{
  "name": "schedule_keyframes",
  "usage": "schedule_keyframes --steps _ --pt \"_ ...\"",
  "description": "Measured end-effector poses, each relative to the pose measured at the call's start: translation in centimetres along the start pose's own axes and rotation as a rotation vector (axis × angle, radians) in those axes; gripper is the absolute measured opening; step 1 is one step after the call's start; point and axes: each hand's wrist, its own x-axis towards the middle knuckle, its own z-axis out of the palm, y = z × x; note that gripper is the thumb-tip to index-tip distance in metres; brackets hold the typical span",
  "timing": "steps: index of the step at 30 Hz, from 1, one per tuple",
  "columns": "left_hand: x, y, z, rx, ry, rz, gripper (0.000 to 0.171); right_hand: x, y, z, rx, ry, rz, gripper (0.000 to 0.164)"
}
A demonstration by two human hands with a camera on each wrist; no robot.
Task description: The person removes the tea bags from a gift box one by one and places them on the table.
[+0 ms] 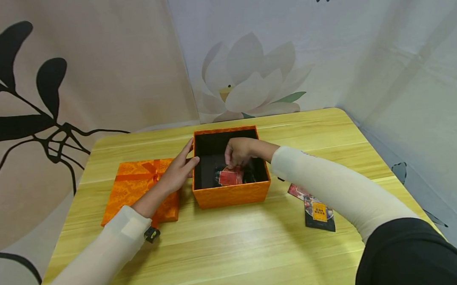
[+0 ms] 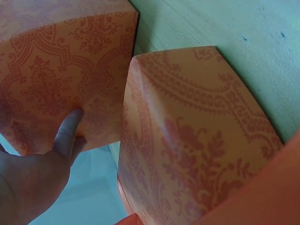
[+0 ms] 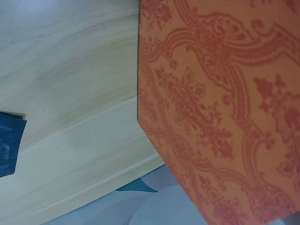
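Observation:
An orange patterned gift box point(image 1: 231, 196) with a black inside stands open-topped on the table. My left hand point(image 1: 179, 172) rests against its left side, fingers fairly straight; in the left wrist view, fingertips of the left hand point(image 2: 40, 173) touch the patterned wall. Inside the box, my right hand point(image 1: 239, 151) reaches down with bent fingers and pinches the top of a small red packet point(image 1: 230, 177). Dark packets lie around it, partly hidden. The right wrist view has only the box's outer wall point(image 3: 220, 103), with the right hand out of sight.
Left of the box lies its orange lid point(image 1: 128, 185) with a ribbon bow, partly under my left arm. On the right are a black packet point(image 1: 319, 215) with an orange label and a reddish packet point(image 1: 297, 191), partly covered by my sleeve. A small black object point(image 1: 152, 234) hangs near my left wrist.

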Motion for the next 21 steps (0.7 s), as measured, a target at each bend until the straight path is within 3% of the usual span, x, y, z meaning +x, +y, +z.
schedule_keyframes --steps 7,15,21 --pt "0.0 0.0 0.0 0.002 0.006 0.006 0.072 -0.4 -0.3 -0.9 0.216 -0.013 0.015 0.007" --pt "0.1 0.0 0.0 0.007 0.011 -0.003 0.071 -1.6 -0.5 -2.5 0.35 -0.013 0.0 0.01" --pt "0.0 0.1 0.1 -0.007 0.004 -0.007 0.072 -3.7 0.2 -4.5 0.458 0.013 -0.042 0.011"
